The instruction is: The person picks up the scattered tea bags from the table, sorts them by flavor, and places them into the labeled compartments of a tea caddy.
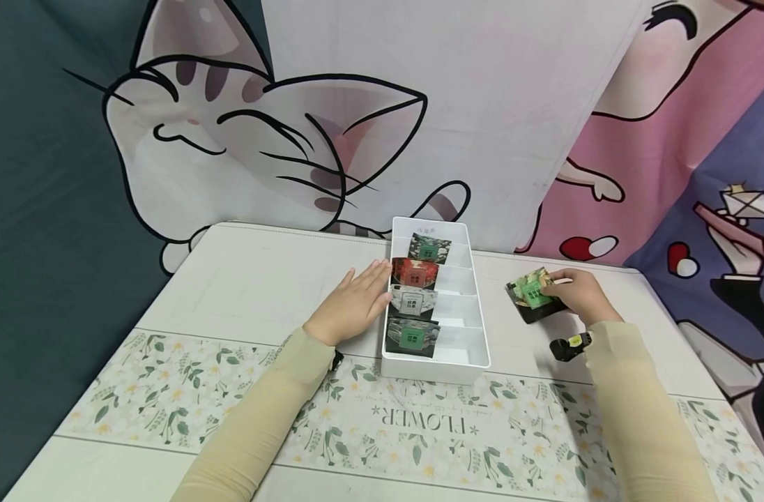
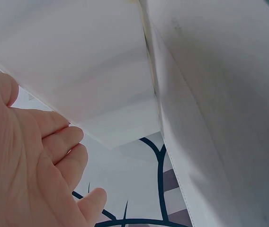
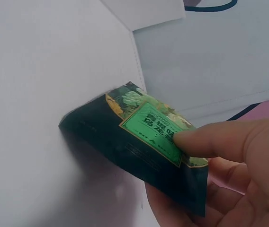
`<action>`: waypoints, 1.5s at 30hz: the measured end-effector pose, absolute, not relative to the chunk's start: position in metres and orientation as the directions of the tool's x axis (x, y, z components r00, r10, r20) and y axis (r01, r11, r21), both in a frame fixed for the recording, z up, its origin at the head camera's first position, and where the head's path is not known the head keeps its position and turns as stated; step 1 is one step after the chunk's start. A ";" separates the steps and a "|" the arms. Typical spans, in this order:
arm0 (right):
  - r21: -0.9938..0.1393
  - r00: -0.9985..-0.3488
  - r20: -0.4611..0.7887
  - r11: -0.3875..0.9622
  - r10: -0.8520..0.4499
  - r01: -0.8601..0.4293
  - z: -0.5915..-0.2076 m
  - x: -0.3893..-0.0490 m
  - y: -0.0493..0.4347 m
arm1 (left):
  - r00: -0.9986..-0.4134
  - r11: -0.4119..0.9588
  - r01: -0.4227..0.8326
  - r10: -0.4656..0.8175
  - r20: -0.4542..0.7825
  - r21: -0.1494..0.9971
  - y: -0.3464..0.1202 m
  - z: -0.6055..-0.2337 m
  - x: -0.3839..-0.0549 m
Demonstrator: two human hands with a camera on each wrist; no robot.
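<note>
My right hand (image 1: 579, 296) pinches a green sachet (image 1: 531, 293) over the table, right of a white divided box (image 1: 435, 375). In the right wrist view, the thumb presses on the light green label of the sachet (image 3: 148, 137) and fingers lie behind it; the sachet is tilted. My left hand (image 1: 352, 301) rests against the box's left side with fingers extended, holding nothing. The left wrist view has those fingertips at the edge of the box wall (image 2: 96, 80). Inside the box stand a dark green sachet (image 1: 429, 248) at the back, a red sachet (image 1: 415, 273), a grey-white sachet (image 1: 412, 302) and a front green sachet (image 1: 412, 337).
The white table (image 1: 281, 279) carries a floral printed band with the word FLOWER (image 1: 422, 420). Behind it hangs a cloth (image 1: 495, 104) with cartoon cats. A black wrist-worn device (image 1: 570, 346) sits by the right sleeve.
</note>
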State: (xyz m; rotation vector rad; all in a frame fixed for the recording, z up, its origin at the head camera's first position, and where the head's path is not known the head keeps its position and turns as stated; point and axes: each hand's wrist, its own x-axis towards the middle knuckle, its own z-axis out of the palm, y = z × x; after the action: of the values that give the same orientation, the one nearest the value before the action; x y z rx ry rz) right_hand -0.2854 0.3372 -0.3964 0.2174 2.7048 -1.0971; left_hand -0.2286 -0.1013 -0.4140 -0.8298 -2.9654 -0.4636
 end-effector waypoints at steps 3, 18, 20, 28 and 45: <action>-0.692 -0.967 -0.245 0.686 0.070 0.225 -0.395 -0.285 0.333 | -0.860 0.817 0.507 0.501 0.097 0.277 -0.101 -0.413 -0.228; -0.787 -0.970 -0.226 0.571 0.085 0.234 -0.390 -0.287 0.319 | -0.862 0.815 0.503 0.495 0.107 0.288 -0.103 -0.410 -0.229; -0.797 -0.972 -0.217 0.558 0.092 0.231 -0.391 -0.287 0.318 | -0.862 0.814 0.503 0.494 0.108 0.290 -0.103 -0.410 -0.229; -0.814 -0.966 -0.219 0.520 0.137 0.258 -0.391 -0.287 0.315 | -0.862 0.814 0.502 0.497 0.098 0.292 -0.104 -0.410 -0.229; -0.866 -0.967 -0.184 0.438 0.174 0.243 -0.393 -0.282 0.307 | -0.859 0.811 0.507 0.503 0.096 0.292 -0.102 -0.411 -0.228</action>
State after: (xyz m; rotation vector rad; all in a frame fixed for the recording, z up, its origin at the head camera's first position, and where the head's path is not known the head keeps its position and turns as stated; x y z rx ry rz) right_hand -0.2820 0.3068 -0.3930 0.3784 2.6062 -1.5862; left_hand -0.2282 -0.1017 -0.4110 -0.8304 -2.9757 -0.4858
